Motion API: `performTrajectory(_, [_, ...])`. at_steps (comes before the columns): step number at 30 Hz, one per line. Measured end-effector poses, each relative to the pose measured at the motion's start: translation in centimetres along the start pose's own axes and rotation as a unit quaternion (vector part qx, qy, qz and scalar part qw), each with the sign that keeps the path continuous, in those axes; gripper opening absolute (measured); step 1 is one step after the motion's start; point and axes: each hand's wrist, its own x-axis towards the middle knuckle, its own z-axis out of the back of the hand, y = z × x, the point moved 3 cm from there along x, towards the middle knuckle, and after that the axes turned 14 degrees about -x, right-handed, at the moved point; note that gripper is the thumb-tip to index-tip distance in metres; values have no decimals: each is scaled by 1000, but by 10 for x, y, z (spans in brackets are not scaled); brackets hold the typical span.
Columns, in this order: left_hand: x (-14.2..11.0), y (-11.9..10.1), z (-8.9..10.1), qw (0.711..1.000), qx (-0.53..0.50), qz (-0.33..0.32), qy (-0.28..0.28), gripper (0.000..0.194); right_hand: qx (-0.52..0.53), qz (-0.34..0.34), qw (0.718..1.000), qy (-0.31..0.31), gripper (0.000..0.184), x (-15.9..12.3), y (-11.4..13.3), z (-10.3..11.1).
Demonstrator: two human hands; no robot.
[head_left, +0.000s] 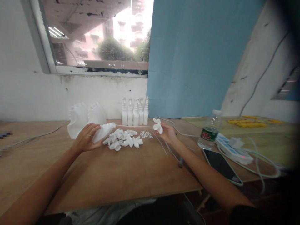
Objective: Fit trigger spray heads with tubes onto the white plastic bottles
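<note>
My left hand point(87, 136) is closed round a white plastic bottle point(103, 132), tilted with its open neck pointing right. In my right hand point(167, 133) is a white trigger spray head point(157, 126), held apart from the bottle. A thin white tube point(134, 126) runs from the spray head leftward to the bottle's mouth; whether its end is inside I cannot tell. Between the hands lies a heap of white trigger spray heads point(123, 139). Small white rings point(145, 134) lie to its right, and loose thin tubes point(160, 144) lie near my right hand.
Several white spray bottles with heads point(136, 114) stand by the wall. Large white bottles point(78, 120) stand behind my left hand. At right are a water bottle point(209, 131), a phone point(221, 165), a power strip point(234, 150) with cables, and yellow objects point(248, 122).
</note>
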Motion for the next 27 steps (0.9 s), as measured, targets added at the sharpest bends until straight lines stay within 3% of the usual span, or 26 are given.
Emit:
performTrajectory(6, [1,-5,-2,1000,-10,-18,6,67,-57,23,997,-38,17,0,0,1])
performTrajectory(11, [8,-17,-10,997,1,-57,56,62,-106,43,992,-60,22,-4,-4,-8])
performTrajectory(14, [14,-31,-20,995,-2,-68,76,59,-153,61,985,-44,27,-10,-11,-25])
performTrajectory(21, [24,-66,-41,992,-16,-85,88,54,-222,91,970,38,24,-35,-34,-86])
performTrajectory(27, [19,-64,-45,990,-20,-103,97,51,-211,51,971,97,40,-40,-47,-95])
